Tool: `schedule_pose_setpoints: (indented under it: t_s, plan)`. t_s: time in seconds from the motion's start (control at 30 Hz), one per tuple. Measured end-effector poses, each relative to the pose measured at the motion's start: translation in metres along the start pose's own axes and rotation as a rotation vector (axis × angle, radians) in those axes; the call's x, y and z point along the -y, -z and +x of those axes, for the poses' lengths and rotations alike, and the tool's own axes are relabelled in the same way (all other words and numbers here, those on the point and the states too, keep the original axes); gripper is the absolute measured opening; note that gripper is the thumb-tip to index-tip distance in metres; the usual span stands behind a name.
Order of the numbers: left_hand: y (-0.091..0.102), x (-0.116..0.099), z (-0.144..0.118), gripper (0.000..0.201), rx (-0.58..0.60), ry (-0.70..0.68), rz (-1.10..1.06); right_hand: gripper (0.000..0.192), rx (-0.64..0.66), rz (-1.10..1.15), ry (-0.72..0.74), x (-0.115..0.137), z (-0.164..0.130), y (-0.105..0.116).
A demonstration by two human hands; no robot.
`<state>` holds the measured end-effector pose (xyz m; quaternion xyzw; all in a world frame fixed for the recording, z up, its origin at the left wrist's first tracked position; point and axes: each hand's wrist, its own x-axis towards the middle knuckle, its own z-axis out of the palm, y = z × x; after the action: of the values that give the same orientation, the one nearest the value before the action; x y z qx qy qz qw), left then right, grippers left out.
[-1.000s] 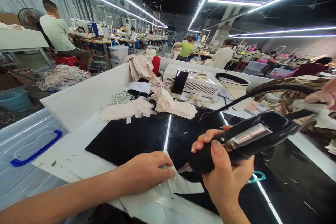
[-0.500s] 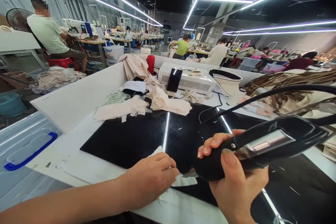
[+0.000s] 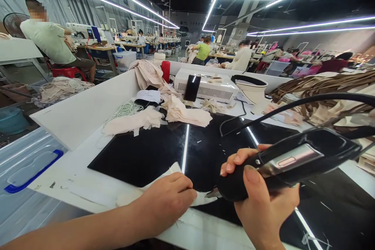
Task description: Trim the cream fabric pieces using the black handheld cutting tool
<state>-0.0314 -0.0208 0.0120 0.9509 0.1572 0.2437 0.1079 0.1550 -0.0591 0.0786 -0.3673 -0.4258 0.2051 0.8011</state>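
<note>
My left hand (image 3: 171,203) is closed, pinching a cream-white fabric piece (image 3: 172,170) over the front edge of the black board (image 3: 152,154). Part of that cloth lies under my palm and forearm, while one end sticks out to the right of my fingertips. In my right hand (image 3: 260,203) is a black corded handheld electric cutter (image 3: 295,164), with a silver panel and a button along its body. My fingers and thumb wrap round its rounded front end. Its small metal tip (image 3: 215,193) points left and meets the fabric's right end; whether it touches cannot be told.
Cream fabric stacks (image 3: 187,113) and pale green cord (image 3: 129,107) lie behind the board. A phone (image 3: 192,88) leans on a white vented box (image 3: 215,90). The cutter's cable (image 3: 293,105) arches rightward. Strap bundles (image 3: 331,86) stand right; a clear bin (image 3: 32,160) is left. Co-workers sit beyond.
My left hand has shifted slightly left, and more of the fabric shows beside it. The cutter stays nearly in place, its tip now at the fabric's right end. The view has turned a little.
</note>
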Motion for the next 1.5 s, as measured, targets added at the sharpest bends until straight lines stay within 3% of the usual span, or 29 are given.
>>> schedule_pose_setpoints:
  t_s: [0.67,1.5]
  plan:
    - [0.0,-0.001,-0.007,0.023,-0.105,-0.039,-0.041,0.037,0.006,0.027,-0.01,-0.006,0.0,-0.013]
    - [-0.004,0.0,-0.012,0.031,-0.091,-0.001,0.038,0.041,-0.018,0.014,-0.046,-0.009,0.0,-0.024]
